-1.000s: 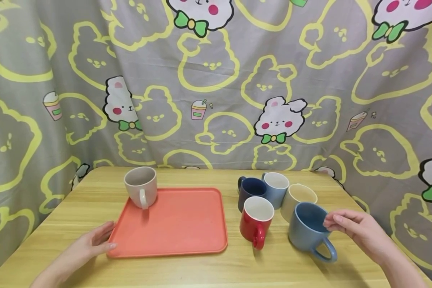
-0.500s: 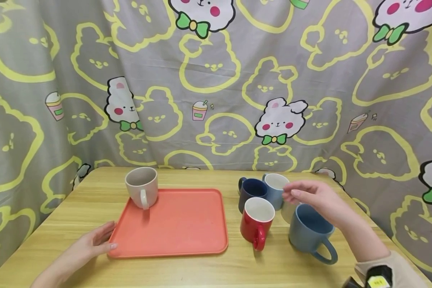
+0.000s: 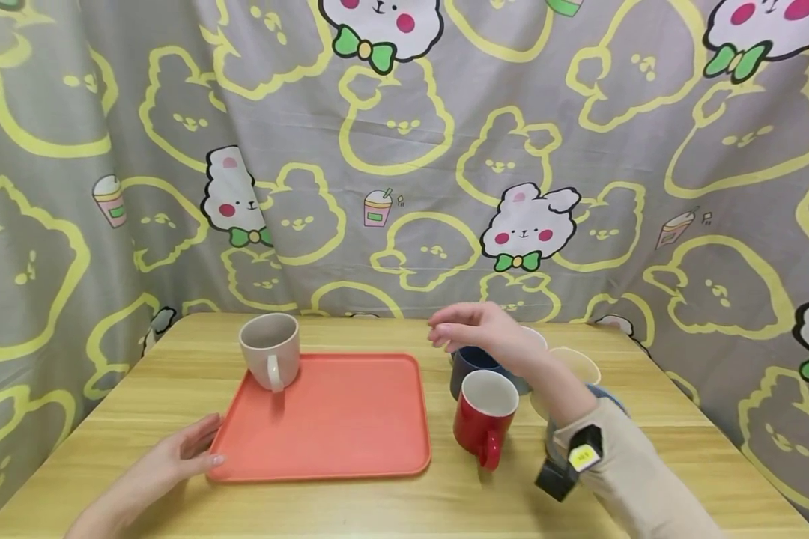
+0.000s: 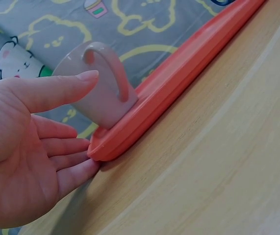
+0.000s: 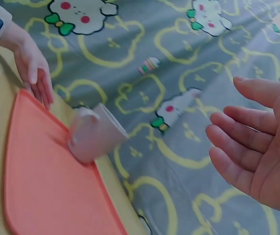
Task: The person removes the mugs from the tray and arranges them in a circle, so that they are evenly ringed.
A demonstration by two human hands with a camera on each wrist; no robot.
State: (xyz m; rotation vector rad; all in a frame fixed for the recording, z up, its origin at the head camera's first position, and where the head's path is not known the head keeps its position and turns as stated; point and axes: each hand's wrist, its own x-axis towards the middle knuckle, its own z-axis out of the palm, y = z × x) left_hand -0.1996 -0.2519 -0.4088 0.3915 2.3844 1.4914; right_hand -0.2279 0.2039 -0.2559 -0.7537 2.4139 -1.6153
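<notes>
Beige mug stands empty on orange tray; left hand fingers straight at its corner, right hand fingers relaxed, holding nothing.

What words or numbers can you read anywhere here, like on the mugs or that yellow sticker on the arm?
Yellow sticker on the black wrist device: it has dark marks, too small and blurred to read.
Mugs, including the red mug and the beige mug: no writing shows.
Orange tray: no writing shows.
Curtain: only cartoon bunnies, bears and drink cups, no readable words.
</notes>
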